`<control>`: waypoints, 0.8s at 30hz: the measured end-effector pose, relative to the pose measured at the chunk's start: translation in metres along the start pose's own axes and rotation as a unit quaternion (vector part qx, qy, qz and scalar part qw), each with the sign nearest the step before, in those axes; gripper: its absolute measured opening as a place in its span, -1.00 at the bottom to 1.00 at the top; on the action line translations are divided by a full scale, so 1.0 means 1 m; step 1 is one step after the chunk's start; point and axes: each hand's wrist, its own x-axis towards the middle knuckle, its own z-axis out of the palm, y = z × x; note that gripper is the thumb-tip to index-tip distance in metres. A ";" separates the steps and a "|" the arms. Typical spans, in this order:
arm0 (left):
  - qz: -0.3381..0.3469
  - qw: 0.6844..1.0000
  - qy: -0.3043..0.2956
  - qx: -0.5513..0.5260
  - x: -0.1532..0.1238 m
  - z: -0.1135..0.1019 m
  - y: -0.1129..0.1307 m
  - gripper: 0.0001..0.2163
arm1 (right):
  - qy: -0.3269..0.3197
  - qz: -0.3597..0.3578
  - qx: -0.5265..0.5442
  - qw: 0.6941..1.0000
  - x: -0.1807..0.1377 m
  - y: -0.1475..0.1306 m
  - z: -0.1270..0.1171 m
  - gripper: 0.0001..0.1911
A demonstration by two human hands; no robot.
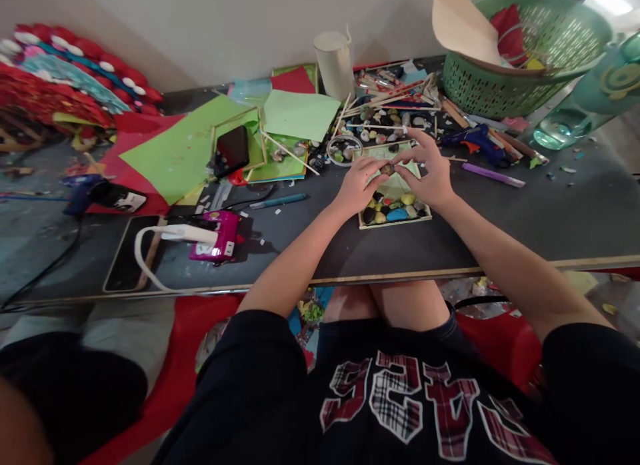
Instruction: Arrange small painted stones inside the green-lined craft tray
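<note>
A small brown pebble [387, 170] is pinched between the fingertips of my left hand [361, 183] and my right hand [431, 170]. Both hands hover over a shallow, pale-edged frame [395, 223] on the dark table. Along the near side of the frame lie several pebbles, among them a blue stone [398, 214], a yellow stone [408, 199] and a black stone [369, 215]. The far part of the frame shows a light green backing, partly covered by my fingers. Just beyond my left hand is a clear round lid or dish [344, 149] with small stones in it.
A green basket [480, 85] and a water bottle [575, 112] stand at the back right. Nearer are a blue glue gun [480, 144] and a purple stick [493, 175]. Leftward lie a black phone [233, 150], a pen [279, 201] and a magenta power adapter [215, 236]. Another person sits at left.
</note>
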 end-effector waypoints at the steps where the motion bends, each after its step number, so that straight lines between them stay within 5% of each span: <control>1: -0.001 1.000 0.000 -0.001 0.000 0.001 -0.001 -0.32 | -0.007 0.002 -0.004 1.000 0.000 -0.001 0.000 -0.30; 13: -0.011 1.000 -0.001 -0.018 0.002 0.005 -0.003 -0.27 | -0.054 -0.059 -0.027 0.996 -0.002 0.014 0.006 -0.49; 19: -0.011 1.000 0.001 -0.020 0.002 0.003 -0.001 -0.25 | -0.022 -0.033 -0.064 0.997 -0.001 0.017 0.000 -0.49; 24: -0.012 1.000 0.009 -0.028 0.001 0.001 0.003 -0.24 | 0.067 0.018 -0.123 0.990 0.003 0.038 -0.013 -0.55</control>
